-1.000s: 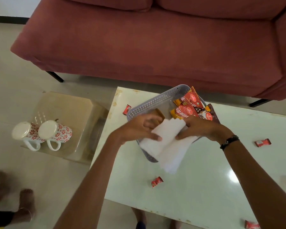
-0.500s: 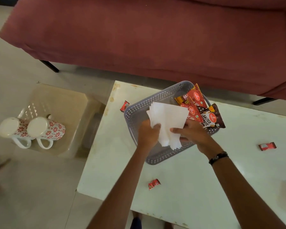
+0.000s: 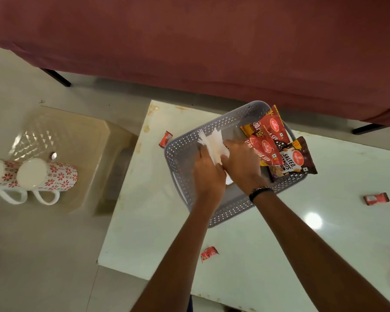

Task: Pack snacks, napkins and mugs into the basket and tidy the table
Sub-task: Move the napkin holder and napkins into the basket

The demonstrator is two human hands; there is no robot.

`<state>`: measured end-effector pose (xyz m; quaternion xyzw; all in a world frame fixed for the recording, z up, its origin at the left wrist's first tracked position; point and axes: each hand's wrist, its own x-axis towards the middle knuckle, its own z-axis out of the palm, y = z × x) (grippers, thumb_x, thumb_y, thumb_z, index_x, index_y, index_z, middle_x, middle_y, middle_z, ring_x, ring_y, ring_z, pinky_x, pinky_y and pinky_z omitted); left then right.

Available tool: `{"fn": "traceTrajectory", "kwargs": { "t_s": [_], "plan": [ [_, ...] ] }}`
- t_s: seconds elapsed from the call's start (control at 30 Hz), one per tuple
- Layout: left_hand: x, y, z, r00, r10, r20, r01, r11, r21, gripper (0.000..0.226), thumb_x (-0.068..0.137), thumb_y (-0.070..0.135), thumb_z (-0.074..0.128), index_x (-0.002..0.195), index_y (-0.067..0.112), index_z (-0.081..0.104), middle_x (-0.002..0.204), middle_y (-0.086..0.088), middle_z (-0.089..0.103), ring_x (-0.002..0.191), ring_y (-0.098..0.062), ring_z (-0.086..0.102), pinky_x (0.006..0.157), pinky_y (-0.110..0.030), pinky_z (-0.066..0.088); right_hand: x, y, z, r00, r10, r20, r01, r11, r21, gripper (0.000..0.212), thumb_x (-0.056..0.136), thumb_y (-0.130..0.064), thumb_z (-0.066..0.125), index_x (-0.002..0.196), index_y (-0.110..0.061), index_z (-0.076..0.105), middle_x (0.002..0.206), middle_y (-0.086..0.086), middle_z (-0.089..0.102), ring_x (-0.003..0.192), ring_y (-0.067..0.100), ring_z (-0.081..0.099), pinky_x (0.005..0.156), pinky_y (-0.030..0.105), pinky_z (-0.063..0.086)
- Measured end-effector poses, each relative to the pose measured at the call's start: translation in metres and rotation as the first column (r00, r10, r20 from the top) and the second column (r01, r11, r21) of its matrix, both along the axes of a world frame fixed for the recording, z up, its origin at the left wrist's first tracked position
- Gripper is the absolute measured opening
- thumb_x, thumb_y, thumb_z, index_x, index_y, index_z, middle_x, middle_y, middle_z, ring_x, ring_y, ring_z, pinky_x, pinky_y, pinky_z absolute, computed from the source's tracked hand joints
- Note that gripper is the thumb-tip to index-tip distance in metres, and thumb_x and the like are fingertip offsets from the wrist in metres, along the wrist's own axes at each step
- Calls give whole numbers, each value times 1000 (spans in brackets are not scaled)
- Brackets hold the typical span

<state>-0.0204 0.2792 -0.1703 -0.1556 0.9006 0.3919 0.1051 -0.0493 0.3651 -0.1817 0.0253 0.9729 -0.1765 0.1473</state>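
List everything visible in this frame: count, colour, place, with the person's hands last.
basket: 1, grey, on the table's far side
table: 1, pale, before the sofa
napkins: 1 stack, white, inside basket
snack packets: several, red and brown, at basket's right end
small wrappers: 3, red, scattered on table
mugs: 2, white with red flowers, on stool
stool: 1, beige, left of table
sofa: 1, maroon, behind
left hand: holds napkins
right hand: holds napkins

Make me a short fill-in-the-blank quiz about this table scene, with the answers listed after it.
1. Both hands hold the white napkins inside the grey ____.
2. The two floral mugs lie on the beige ____, not the table.
3. The bracelet is on the ____ wrist.
4. The dark packet reads Salted ____.

Answers: basket; stool; right; Peanuts
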Motion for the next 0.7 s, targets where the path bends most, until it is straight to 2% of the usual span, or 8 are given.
{"fn": "traceTrajectory", "kwargs": {
  "t_s": [0.1,0.2,0.37,0.43,0.53,0.7],
  "plan": [
    [6,-1,-4,999,0,-52,-2,999,-39,50,90,14,57,136,3,40,126,-16,56,110,-27,59,84,-31,51,5,-1,-4,1000,0,-26,-2,998,-61,35,95,-26,47,127,-11,48,128,10,53,108,31,59,85,40,53],
    [14,3,-6,996,-3,-88,-3,997,-73,48,94,27,52,136,7,39,120,-14,60,102,-28,64,77,-35,56,13,-1,-6,993,-23,-115,13,996,-84,30,95,-25,46,121,-9,49,119,12,56,100,30,61,77,37,50],
    [17,4,-13,996,-85,-11,84,991,-109,59,93,23,54,145,11,27,118,-15,63,99,-29,66,78,-36,56,12,-2,-10,993,14,-115,-14,1000,-5,24,94,-25,49,113,-11,52,110,10,64,92,28,65,72,33,52],
    [17,3,-14,993,-115,13,116,987,-114,66,93,20,55,147,11,20,119,-15,62,100,-28,65,80,-36,55,9,-4,-12,990,57,-129,-56,998,8,26,94,-26,50,115,-11,51,111,10,62,92,28,64,69,32,50],
    [19,-1,-15,989,-145,39,148,983,-112,74,92,25,56,150,10,12,124,-13,60,105,-25,64,85,-33,54,7,-7,-12,987,89,-137,-87,996,23,32,95,-29,48,121,-11,50,116,11,59,97,29,63,73,34,52],
    [21,-4,-15,989,-150,-7,148,985,-86,71,95,33,49,150,9,10,125,-13,61,103,-26,65,83,-34,55,8,-7,-10,989,46,-144,-49,999,-16,30,94,-24,51,122,-13,54,115,11,60,96,28,63,75,34,53]
  ]
}}
